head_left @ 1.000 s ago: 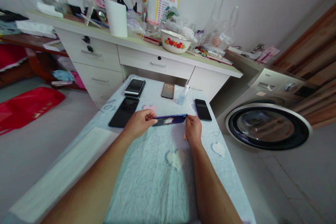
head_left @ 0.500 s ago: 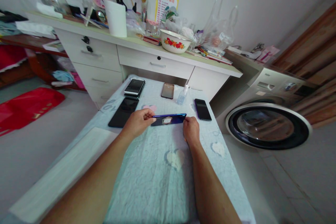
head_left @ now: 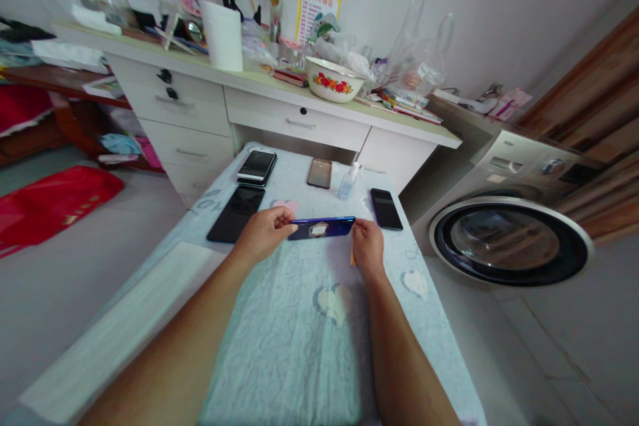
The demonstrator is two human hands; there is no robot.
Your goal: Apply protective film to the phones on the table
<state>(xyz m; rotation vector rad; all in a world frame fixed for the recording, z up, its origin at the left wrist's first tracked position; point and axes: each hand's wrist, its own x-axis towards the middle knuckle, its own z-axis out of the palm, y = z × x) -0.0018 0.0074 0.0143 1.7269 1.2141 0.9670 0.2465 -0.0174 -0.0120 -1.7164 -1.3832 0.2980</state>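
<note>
A blue smartphone (head_left: 334, 228), tilted up on its long edge with its back towards me, is pinched at its left end by my left hand (head_left: 268, 229). A pale ring-shaped piece (head_left: 318, 229) sits on its back. My right hand (head_left: 368, 244) is closed at the phone's right end, fingertips by the upper corner. From under those fingers hangs a thin orange strip (head_left: 353, 255), cloth-like but mostly hidden. Left of my left hand lies a black tablet (head_left: 236, 213). Beyond my right hand is another dark phone (head_left: 386, 208).
Stacked phones (head_left: 257, 166), a brown phone case (head_left: 319, 173) and a clear spray bottle (head_left: 348, 182) stand at the table's far end. A white board (head_left: 124, 319) lies along the left edge. A desk (head_left: 294, 106) is behind, a washing machine (head_left: 504, 213) to the right.
My right hand has shifted slightly right and up along the phone's end, and more of the orange strip shows below it. The left hand and the phone have barely moved.
</note>
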